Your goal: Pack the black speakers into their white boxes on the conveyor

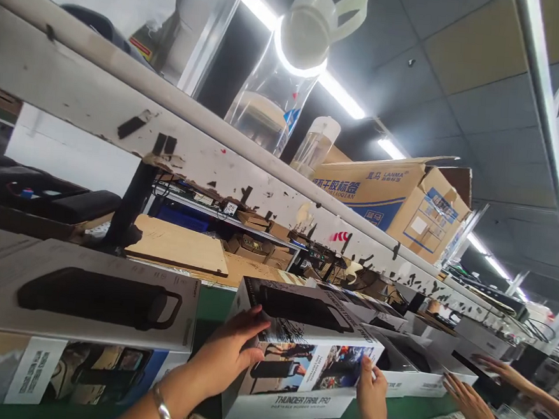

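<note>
A printed carton [318, 337], white with "THUNDER TRAIL PRO" lettering and a picture of a black speaker, sits on the green surface in front of me. My left hand [231, 346], with a silver bangle at the wrist, grips its left end, fingers over the top edge and thumb on the front face. At the carton's right front corner, my right hand [372, 391] holds on with thumb and fingertips. To the left lies a larger speaker carton [105, 299], apart from my hands. Its far left end runs out of view.
Farther right, another person's hands [473, 408] touch a white box [410, 359]. A scuffed white shelf beam [207, 144] slants overhead, bearing a clear bottle [262, 103], a smaller bottle [315, 142] and a cardboard box [380, 204]. A dark post [134, 202] stands behind the left carton.
</note>
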`<state>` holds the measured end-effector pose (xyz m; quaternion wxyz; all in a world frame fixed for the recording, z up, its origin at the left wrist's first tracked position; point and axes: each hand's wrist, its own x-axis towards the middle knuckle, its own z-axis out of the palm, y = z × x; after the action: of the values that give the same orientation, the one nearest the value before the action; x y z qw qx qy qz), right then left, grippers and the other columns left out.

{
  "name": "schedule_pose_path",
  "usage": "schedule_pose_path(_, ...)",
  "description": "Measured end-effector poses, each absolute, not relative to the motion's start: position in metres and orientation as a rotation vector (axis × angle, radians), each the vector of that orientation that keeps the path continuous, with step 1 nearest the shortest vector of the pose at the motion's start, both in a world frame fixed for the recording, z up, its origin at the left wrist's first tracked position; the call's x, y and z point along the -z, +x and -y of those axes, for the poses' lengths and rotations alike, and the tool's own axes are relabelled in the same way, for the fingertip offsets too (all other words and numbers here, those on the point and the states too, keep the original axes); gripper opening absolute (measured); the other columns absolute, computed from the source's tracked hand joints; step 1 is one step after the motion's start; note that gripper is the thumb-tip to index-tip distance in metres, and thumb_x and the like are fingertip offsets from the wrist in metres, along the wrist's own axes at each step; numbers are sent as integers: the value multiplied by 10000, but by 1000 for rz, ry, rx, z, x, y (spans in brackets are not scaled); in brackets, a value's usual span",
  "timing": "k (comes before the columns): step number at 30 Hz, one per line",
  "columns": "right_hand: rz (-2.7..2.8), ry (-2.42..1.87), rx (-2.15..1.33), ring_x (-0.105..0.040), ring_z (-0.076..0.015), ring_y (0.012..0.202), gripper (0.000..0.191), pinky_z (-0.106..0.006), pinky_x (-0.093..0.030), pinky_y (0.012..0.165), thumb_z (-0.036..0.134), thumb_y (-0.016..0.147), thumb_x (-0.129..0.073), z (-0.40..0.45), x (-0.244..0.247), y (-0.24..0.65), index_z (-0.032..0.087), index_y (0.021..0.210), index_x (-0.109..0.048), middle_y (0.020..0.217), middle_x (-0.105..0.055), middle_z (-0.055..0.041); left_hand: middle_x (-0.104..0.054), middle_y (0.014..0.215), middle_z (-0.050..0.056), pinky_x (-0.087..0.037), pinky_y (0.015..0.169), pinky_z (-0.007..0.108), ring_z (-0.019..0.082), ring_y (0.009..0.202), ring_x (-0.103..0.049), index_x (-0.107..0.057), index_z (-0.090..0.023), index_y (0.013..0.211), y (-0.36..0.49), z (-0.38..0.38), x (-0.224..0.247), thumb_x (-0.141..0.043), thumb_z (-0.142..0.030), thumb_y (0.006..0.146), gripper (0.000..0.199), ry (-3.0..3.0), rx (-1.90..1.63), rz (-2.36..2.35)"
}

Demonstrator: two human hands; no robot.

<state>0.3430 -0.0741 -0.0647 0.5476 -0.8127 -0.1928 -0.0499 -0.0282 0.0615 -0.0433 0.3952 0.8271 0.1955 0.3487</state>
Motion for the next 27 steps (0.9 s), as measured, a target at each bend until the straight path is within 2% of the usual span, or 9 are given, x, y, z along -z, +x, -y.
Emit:
schedule_pose_path(5, 413, -1932, 80, -563, -390, 1068, 1101, -497, -410, 975, 929, 597, -284, 75, 54, 328, 95, 1308, -387, 1228, -553, -237, -234, 1585, -31, -201, 1215, 402, 166, 1446, -256, -487, -356, 1357, -23, -65, 36, -471, -338, 889, 468, 2065, -929, -485)
schedule_pose_path(11, 386, -1851, 125, -543, -385, 1093, 1101, -490, -386, 993, 925, 607, -302, 76, 63, 325, 115, 1350, -356, 1314, -507, -230, -235, 1582, -53, -165, 1228, 386, 140, 1455, -217, -466, -340, 1354, -19, -64, 30, -400, -400, 919, 444, 2055, -987, -450)
schedule_pose_path(15, 410, -1804, 81, -554, -360, 1052, 1091, -468, -402, 964, 922, 616, -334, 77, 70, 330, 109, 1343, -353, 1227, -544, -220, -133, 1609, -47, -101, 1233, 387, 122, 1476, -124, -351, -330, 1435, -19, -66, 31, -347, -453, 936, 514, 2071, -984, -448)
schedule_pose_path(19, 432, -1793, 47, -536, -372, 1096, 1083, -471, -385, 985, 919, 636, -312, 80, 68, 326, 109, 1355, -330, 1245, -530, -232, -53, 1615, -75, -61, 1230, 406, 130, 1485, -57, -220, -339, 1493, -21, -59, 25, -331, -452, 939, 576, 2109, -941, -475)
schedule_pose_path(24, 406, -1788, 30, -437, -395, 1255, 1128, -487, -322, 1057, 930, 639, -216, 84, 68, 325, 114, 1418, -220, 1396, -420, -258, -135, 1604, -83, -128, 1231, 415, 169, 1482, -115, -231, -386, 1485, -19, -46, 25, -422, -395, 921, 596, 2259, -986, -465)
schedule_pose_path(27, 487, -1837, -59, -440, -417, 1245, 1162, -489, -322, 1051, 953, 594, -218, 81, 75, 329, 82, 1359, -301, 1358, -446, -279, -173, 1603, -32, -148, 1230, 415, 175, 1473, -157, -214, -328, 1499, -16, -49, 32, -385, -421, 935, 596, 2220, -1071, -479)
